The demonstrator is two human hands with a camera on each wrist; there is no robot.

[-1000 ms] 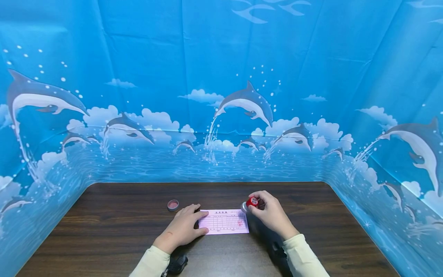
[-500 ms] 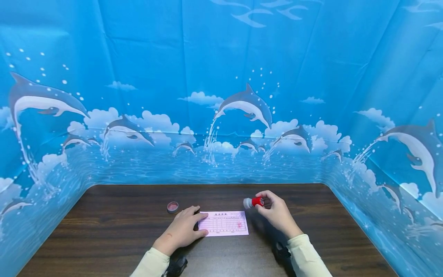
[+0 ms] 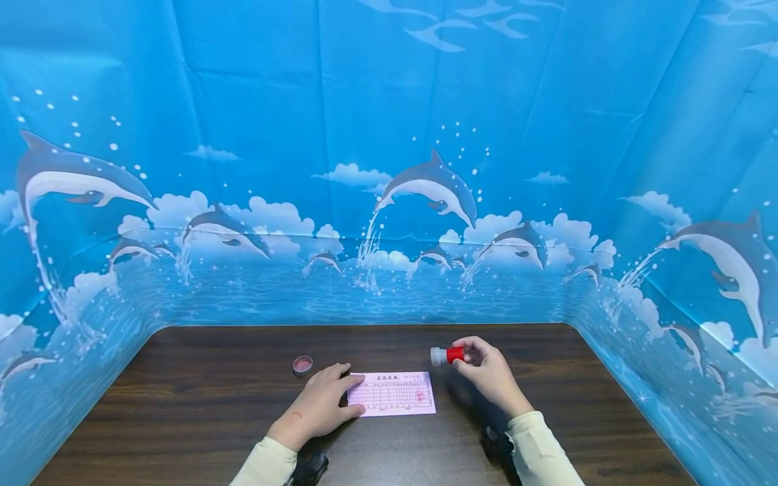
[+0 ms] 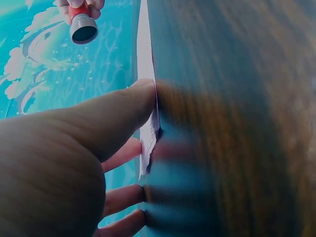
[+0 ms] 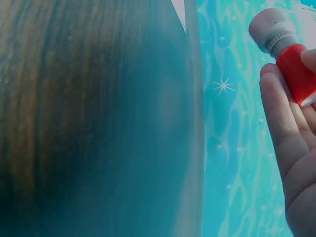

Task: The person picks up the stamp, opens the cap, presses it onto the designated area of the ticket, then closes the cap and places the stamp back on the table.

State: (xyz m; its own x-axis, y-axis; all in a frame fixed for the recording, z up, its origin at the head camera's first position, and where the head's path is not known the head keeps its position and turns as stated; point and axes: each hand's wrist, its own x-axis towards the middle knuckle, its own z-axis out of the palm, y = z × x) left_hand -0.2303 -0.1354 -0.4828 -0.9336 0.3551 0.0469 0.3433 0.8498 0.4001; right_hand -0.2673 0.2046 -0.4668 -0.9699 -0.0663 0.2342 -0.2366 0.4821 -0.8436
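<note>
I see the right hand [image 3: 495,379] pinch the red-and-grey cylindrical stamp [image 3: 448,355], long axis crosswise, grey end leftward, while the pink printed paper slip [image 3: 394,394] lies below-left of that grip, touched by the spread left hand [image 3: 323,401].

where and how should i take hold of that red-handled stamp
Probably by the red handle, coming from the person's right: the stamp is held sideways, wide head pointing left, so fingers stay off its dark round face. The right hand grips it there.
</note>
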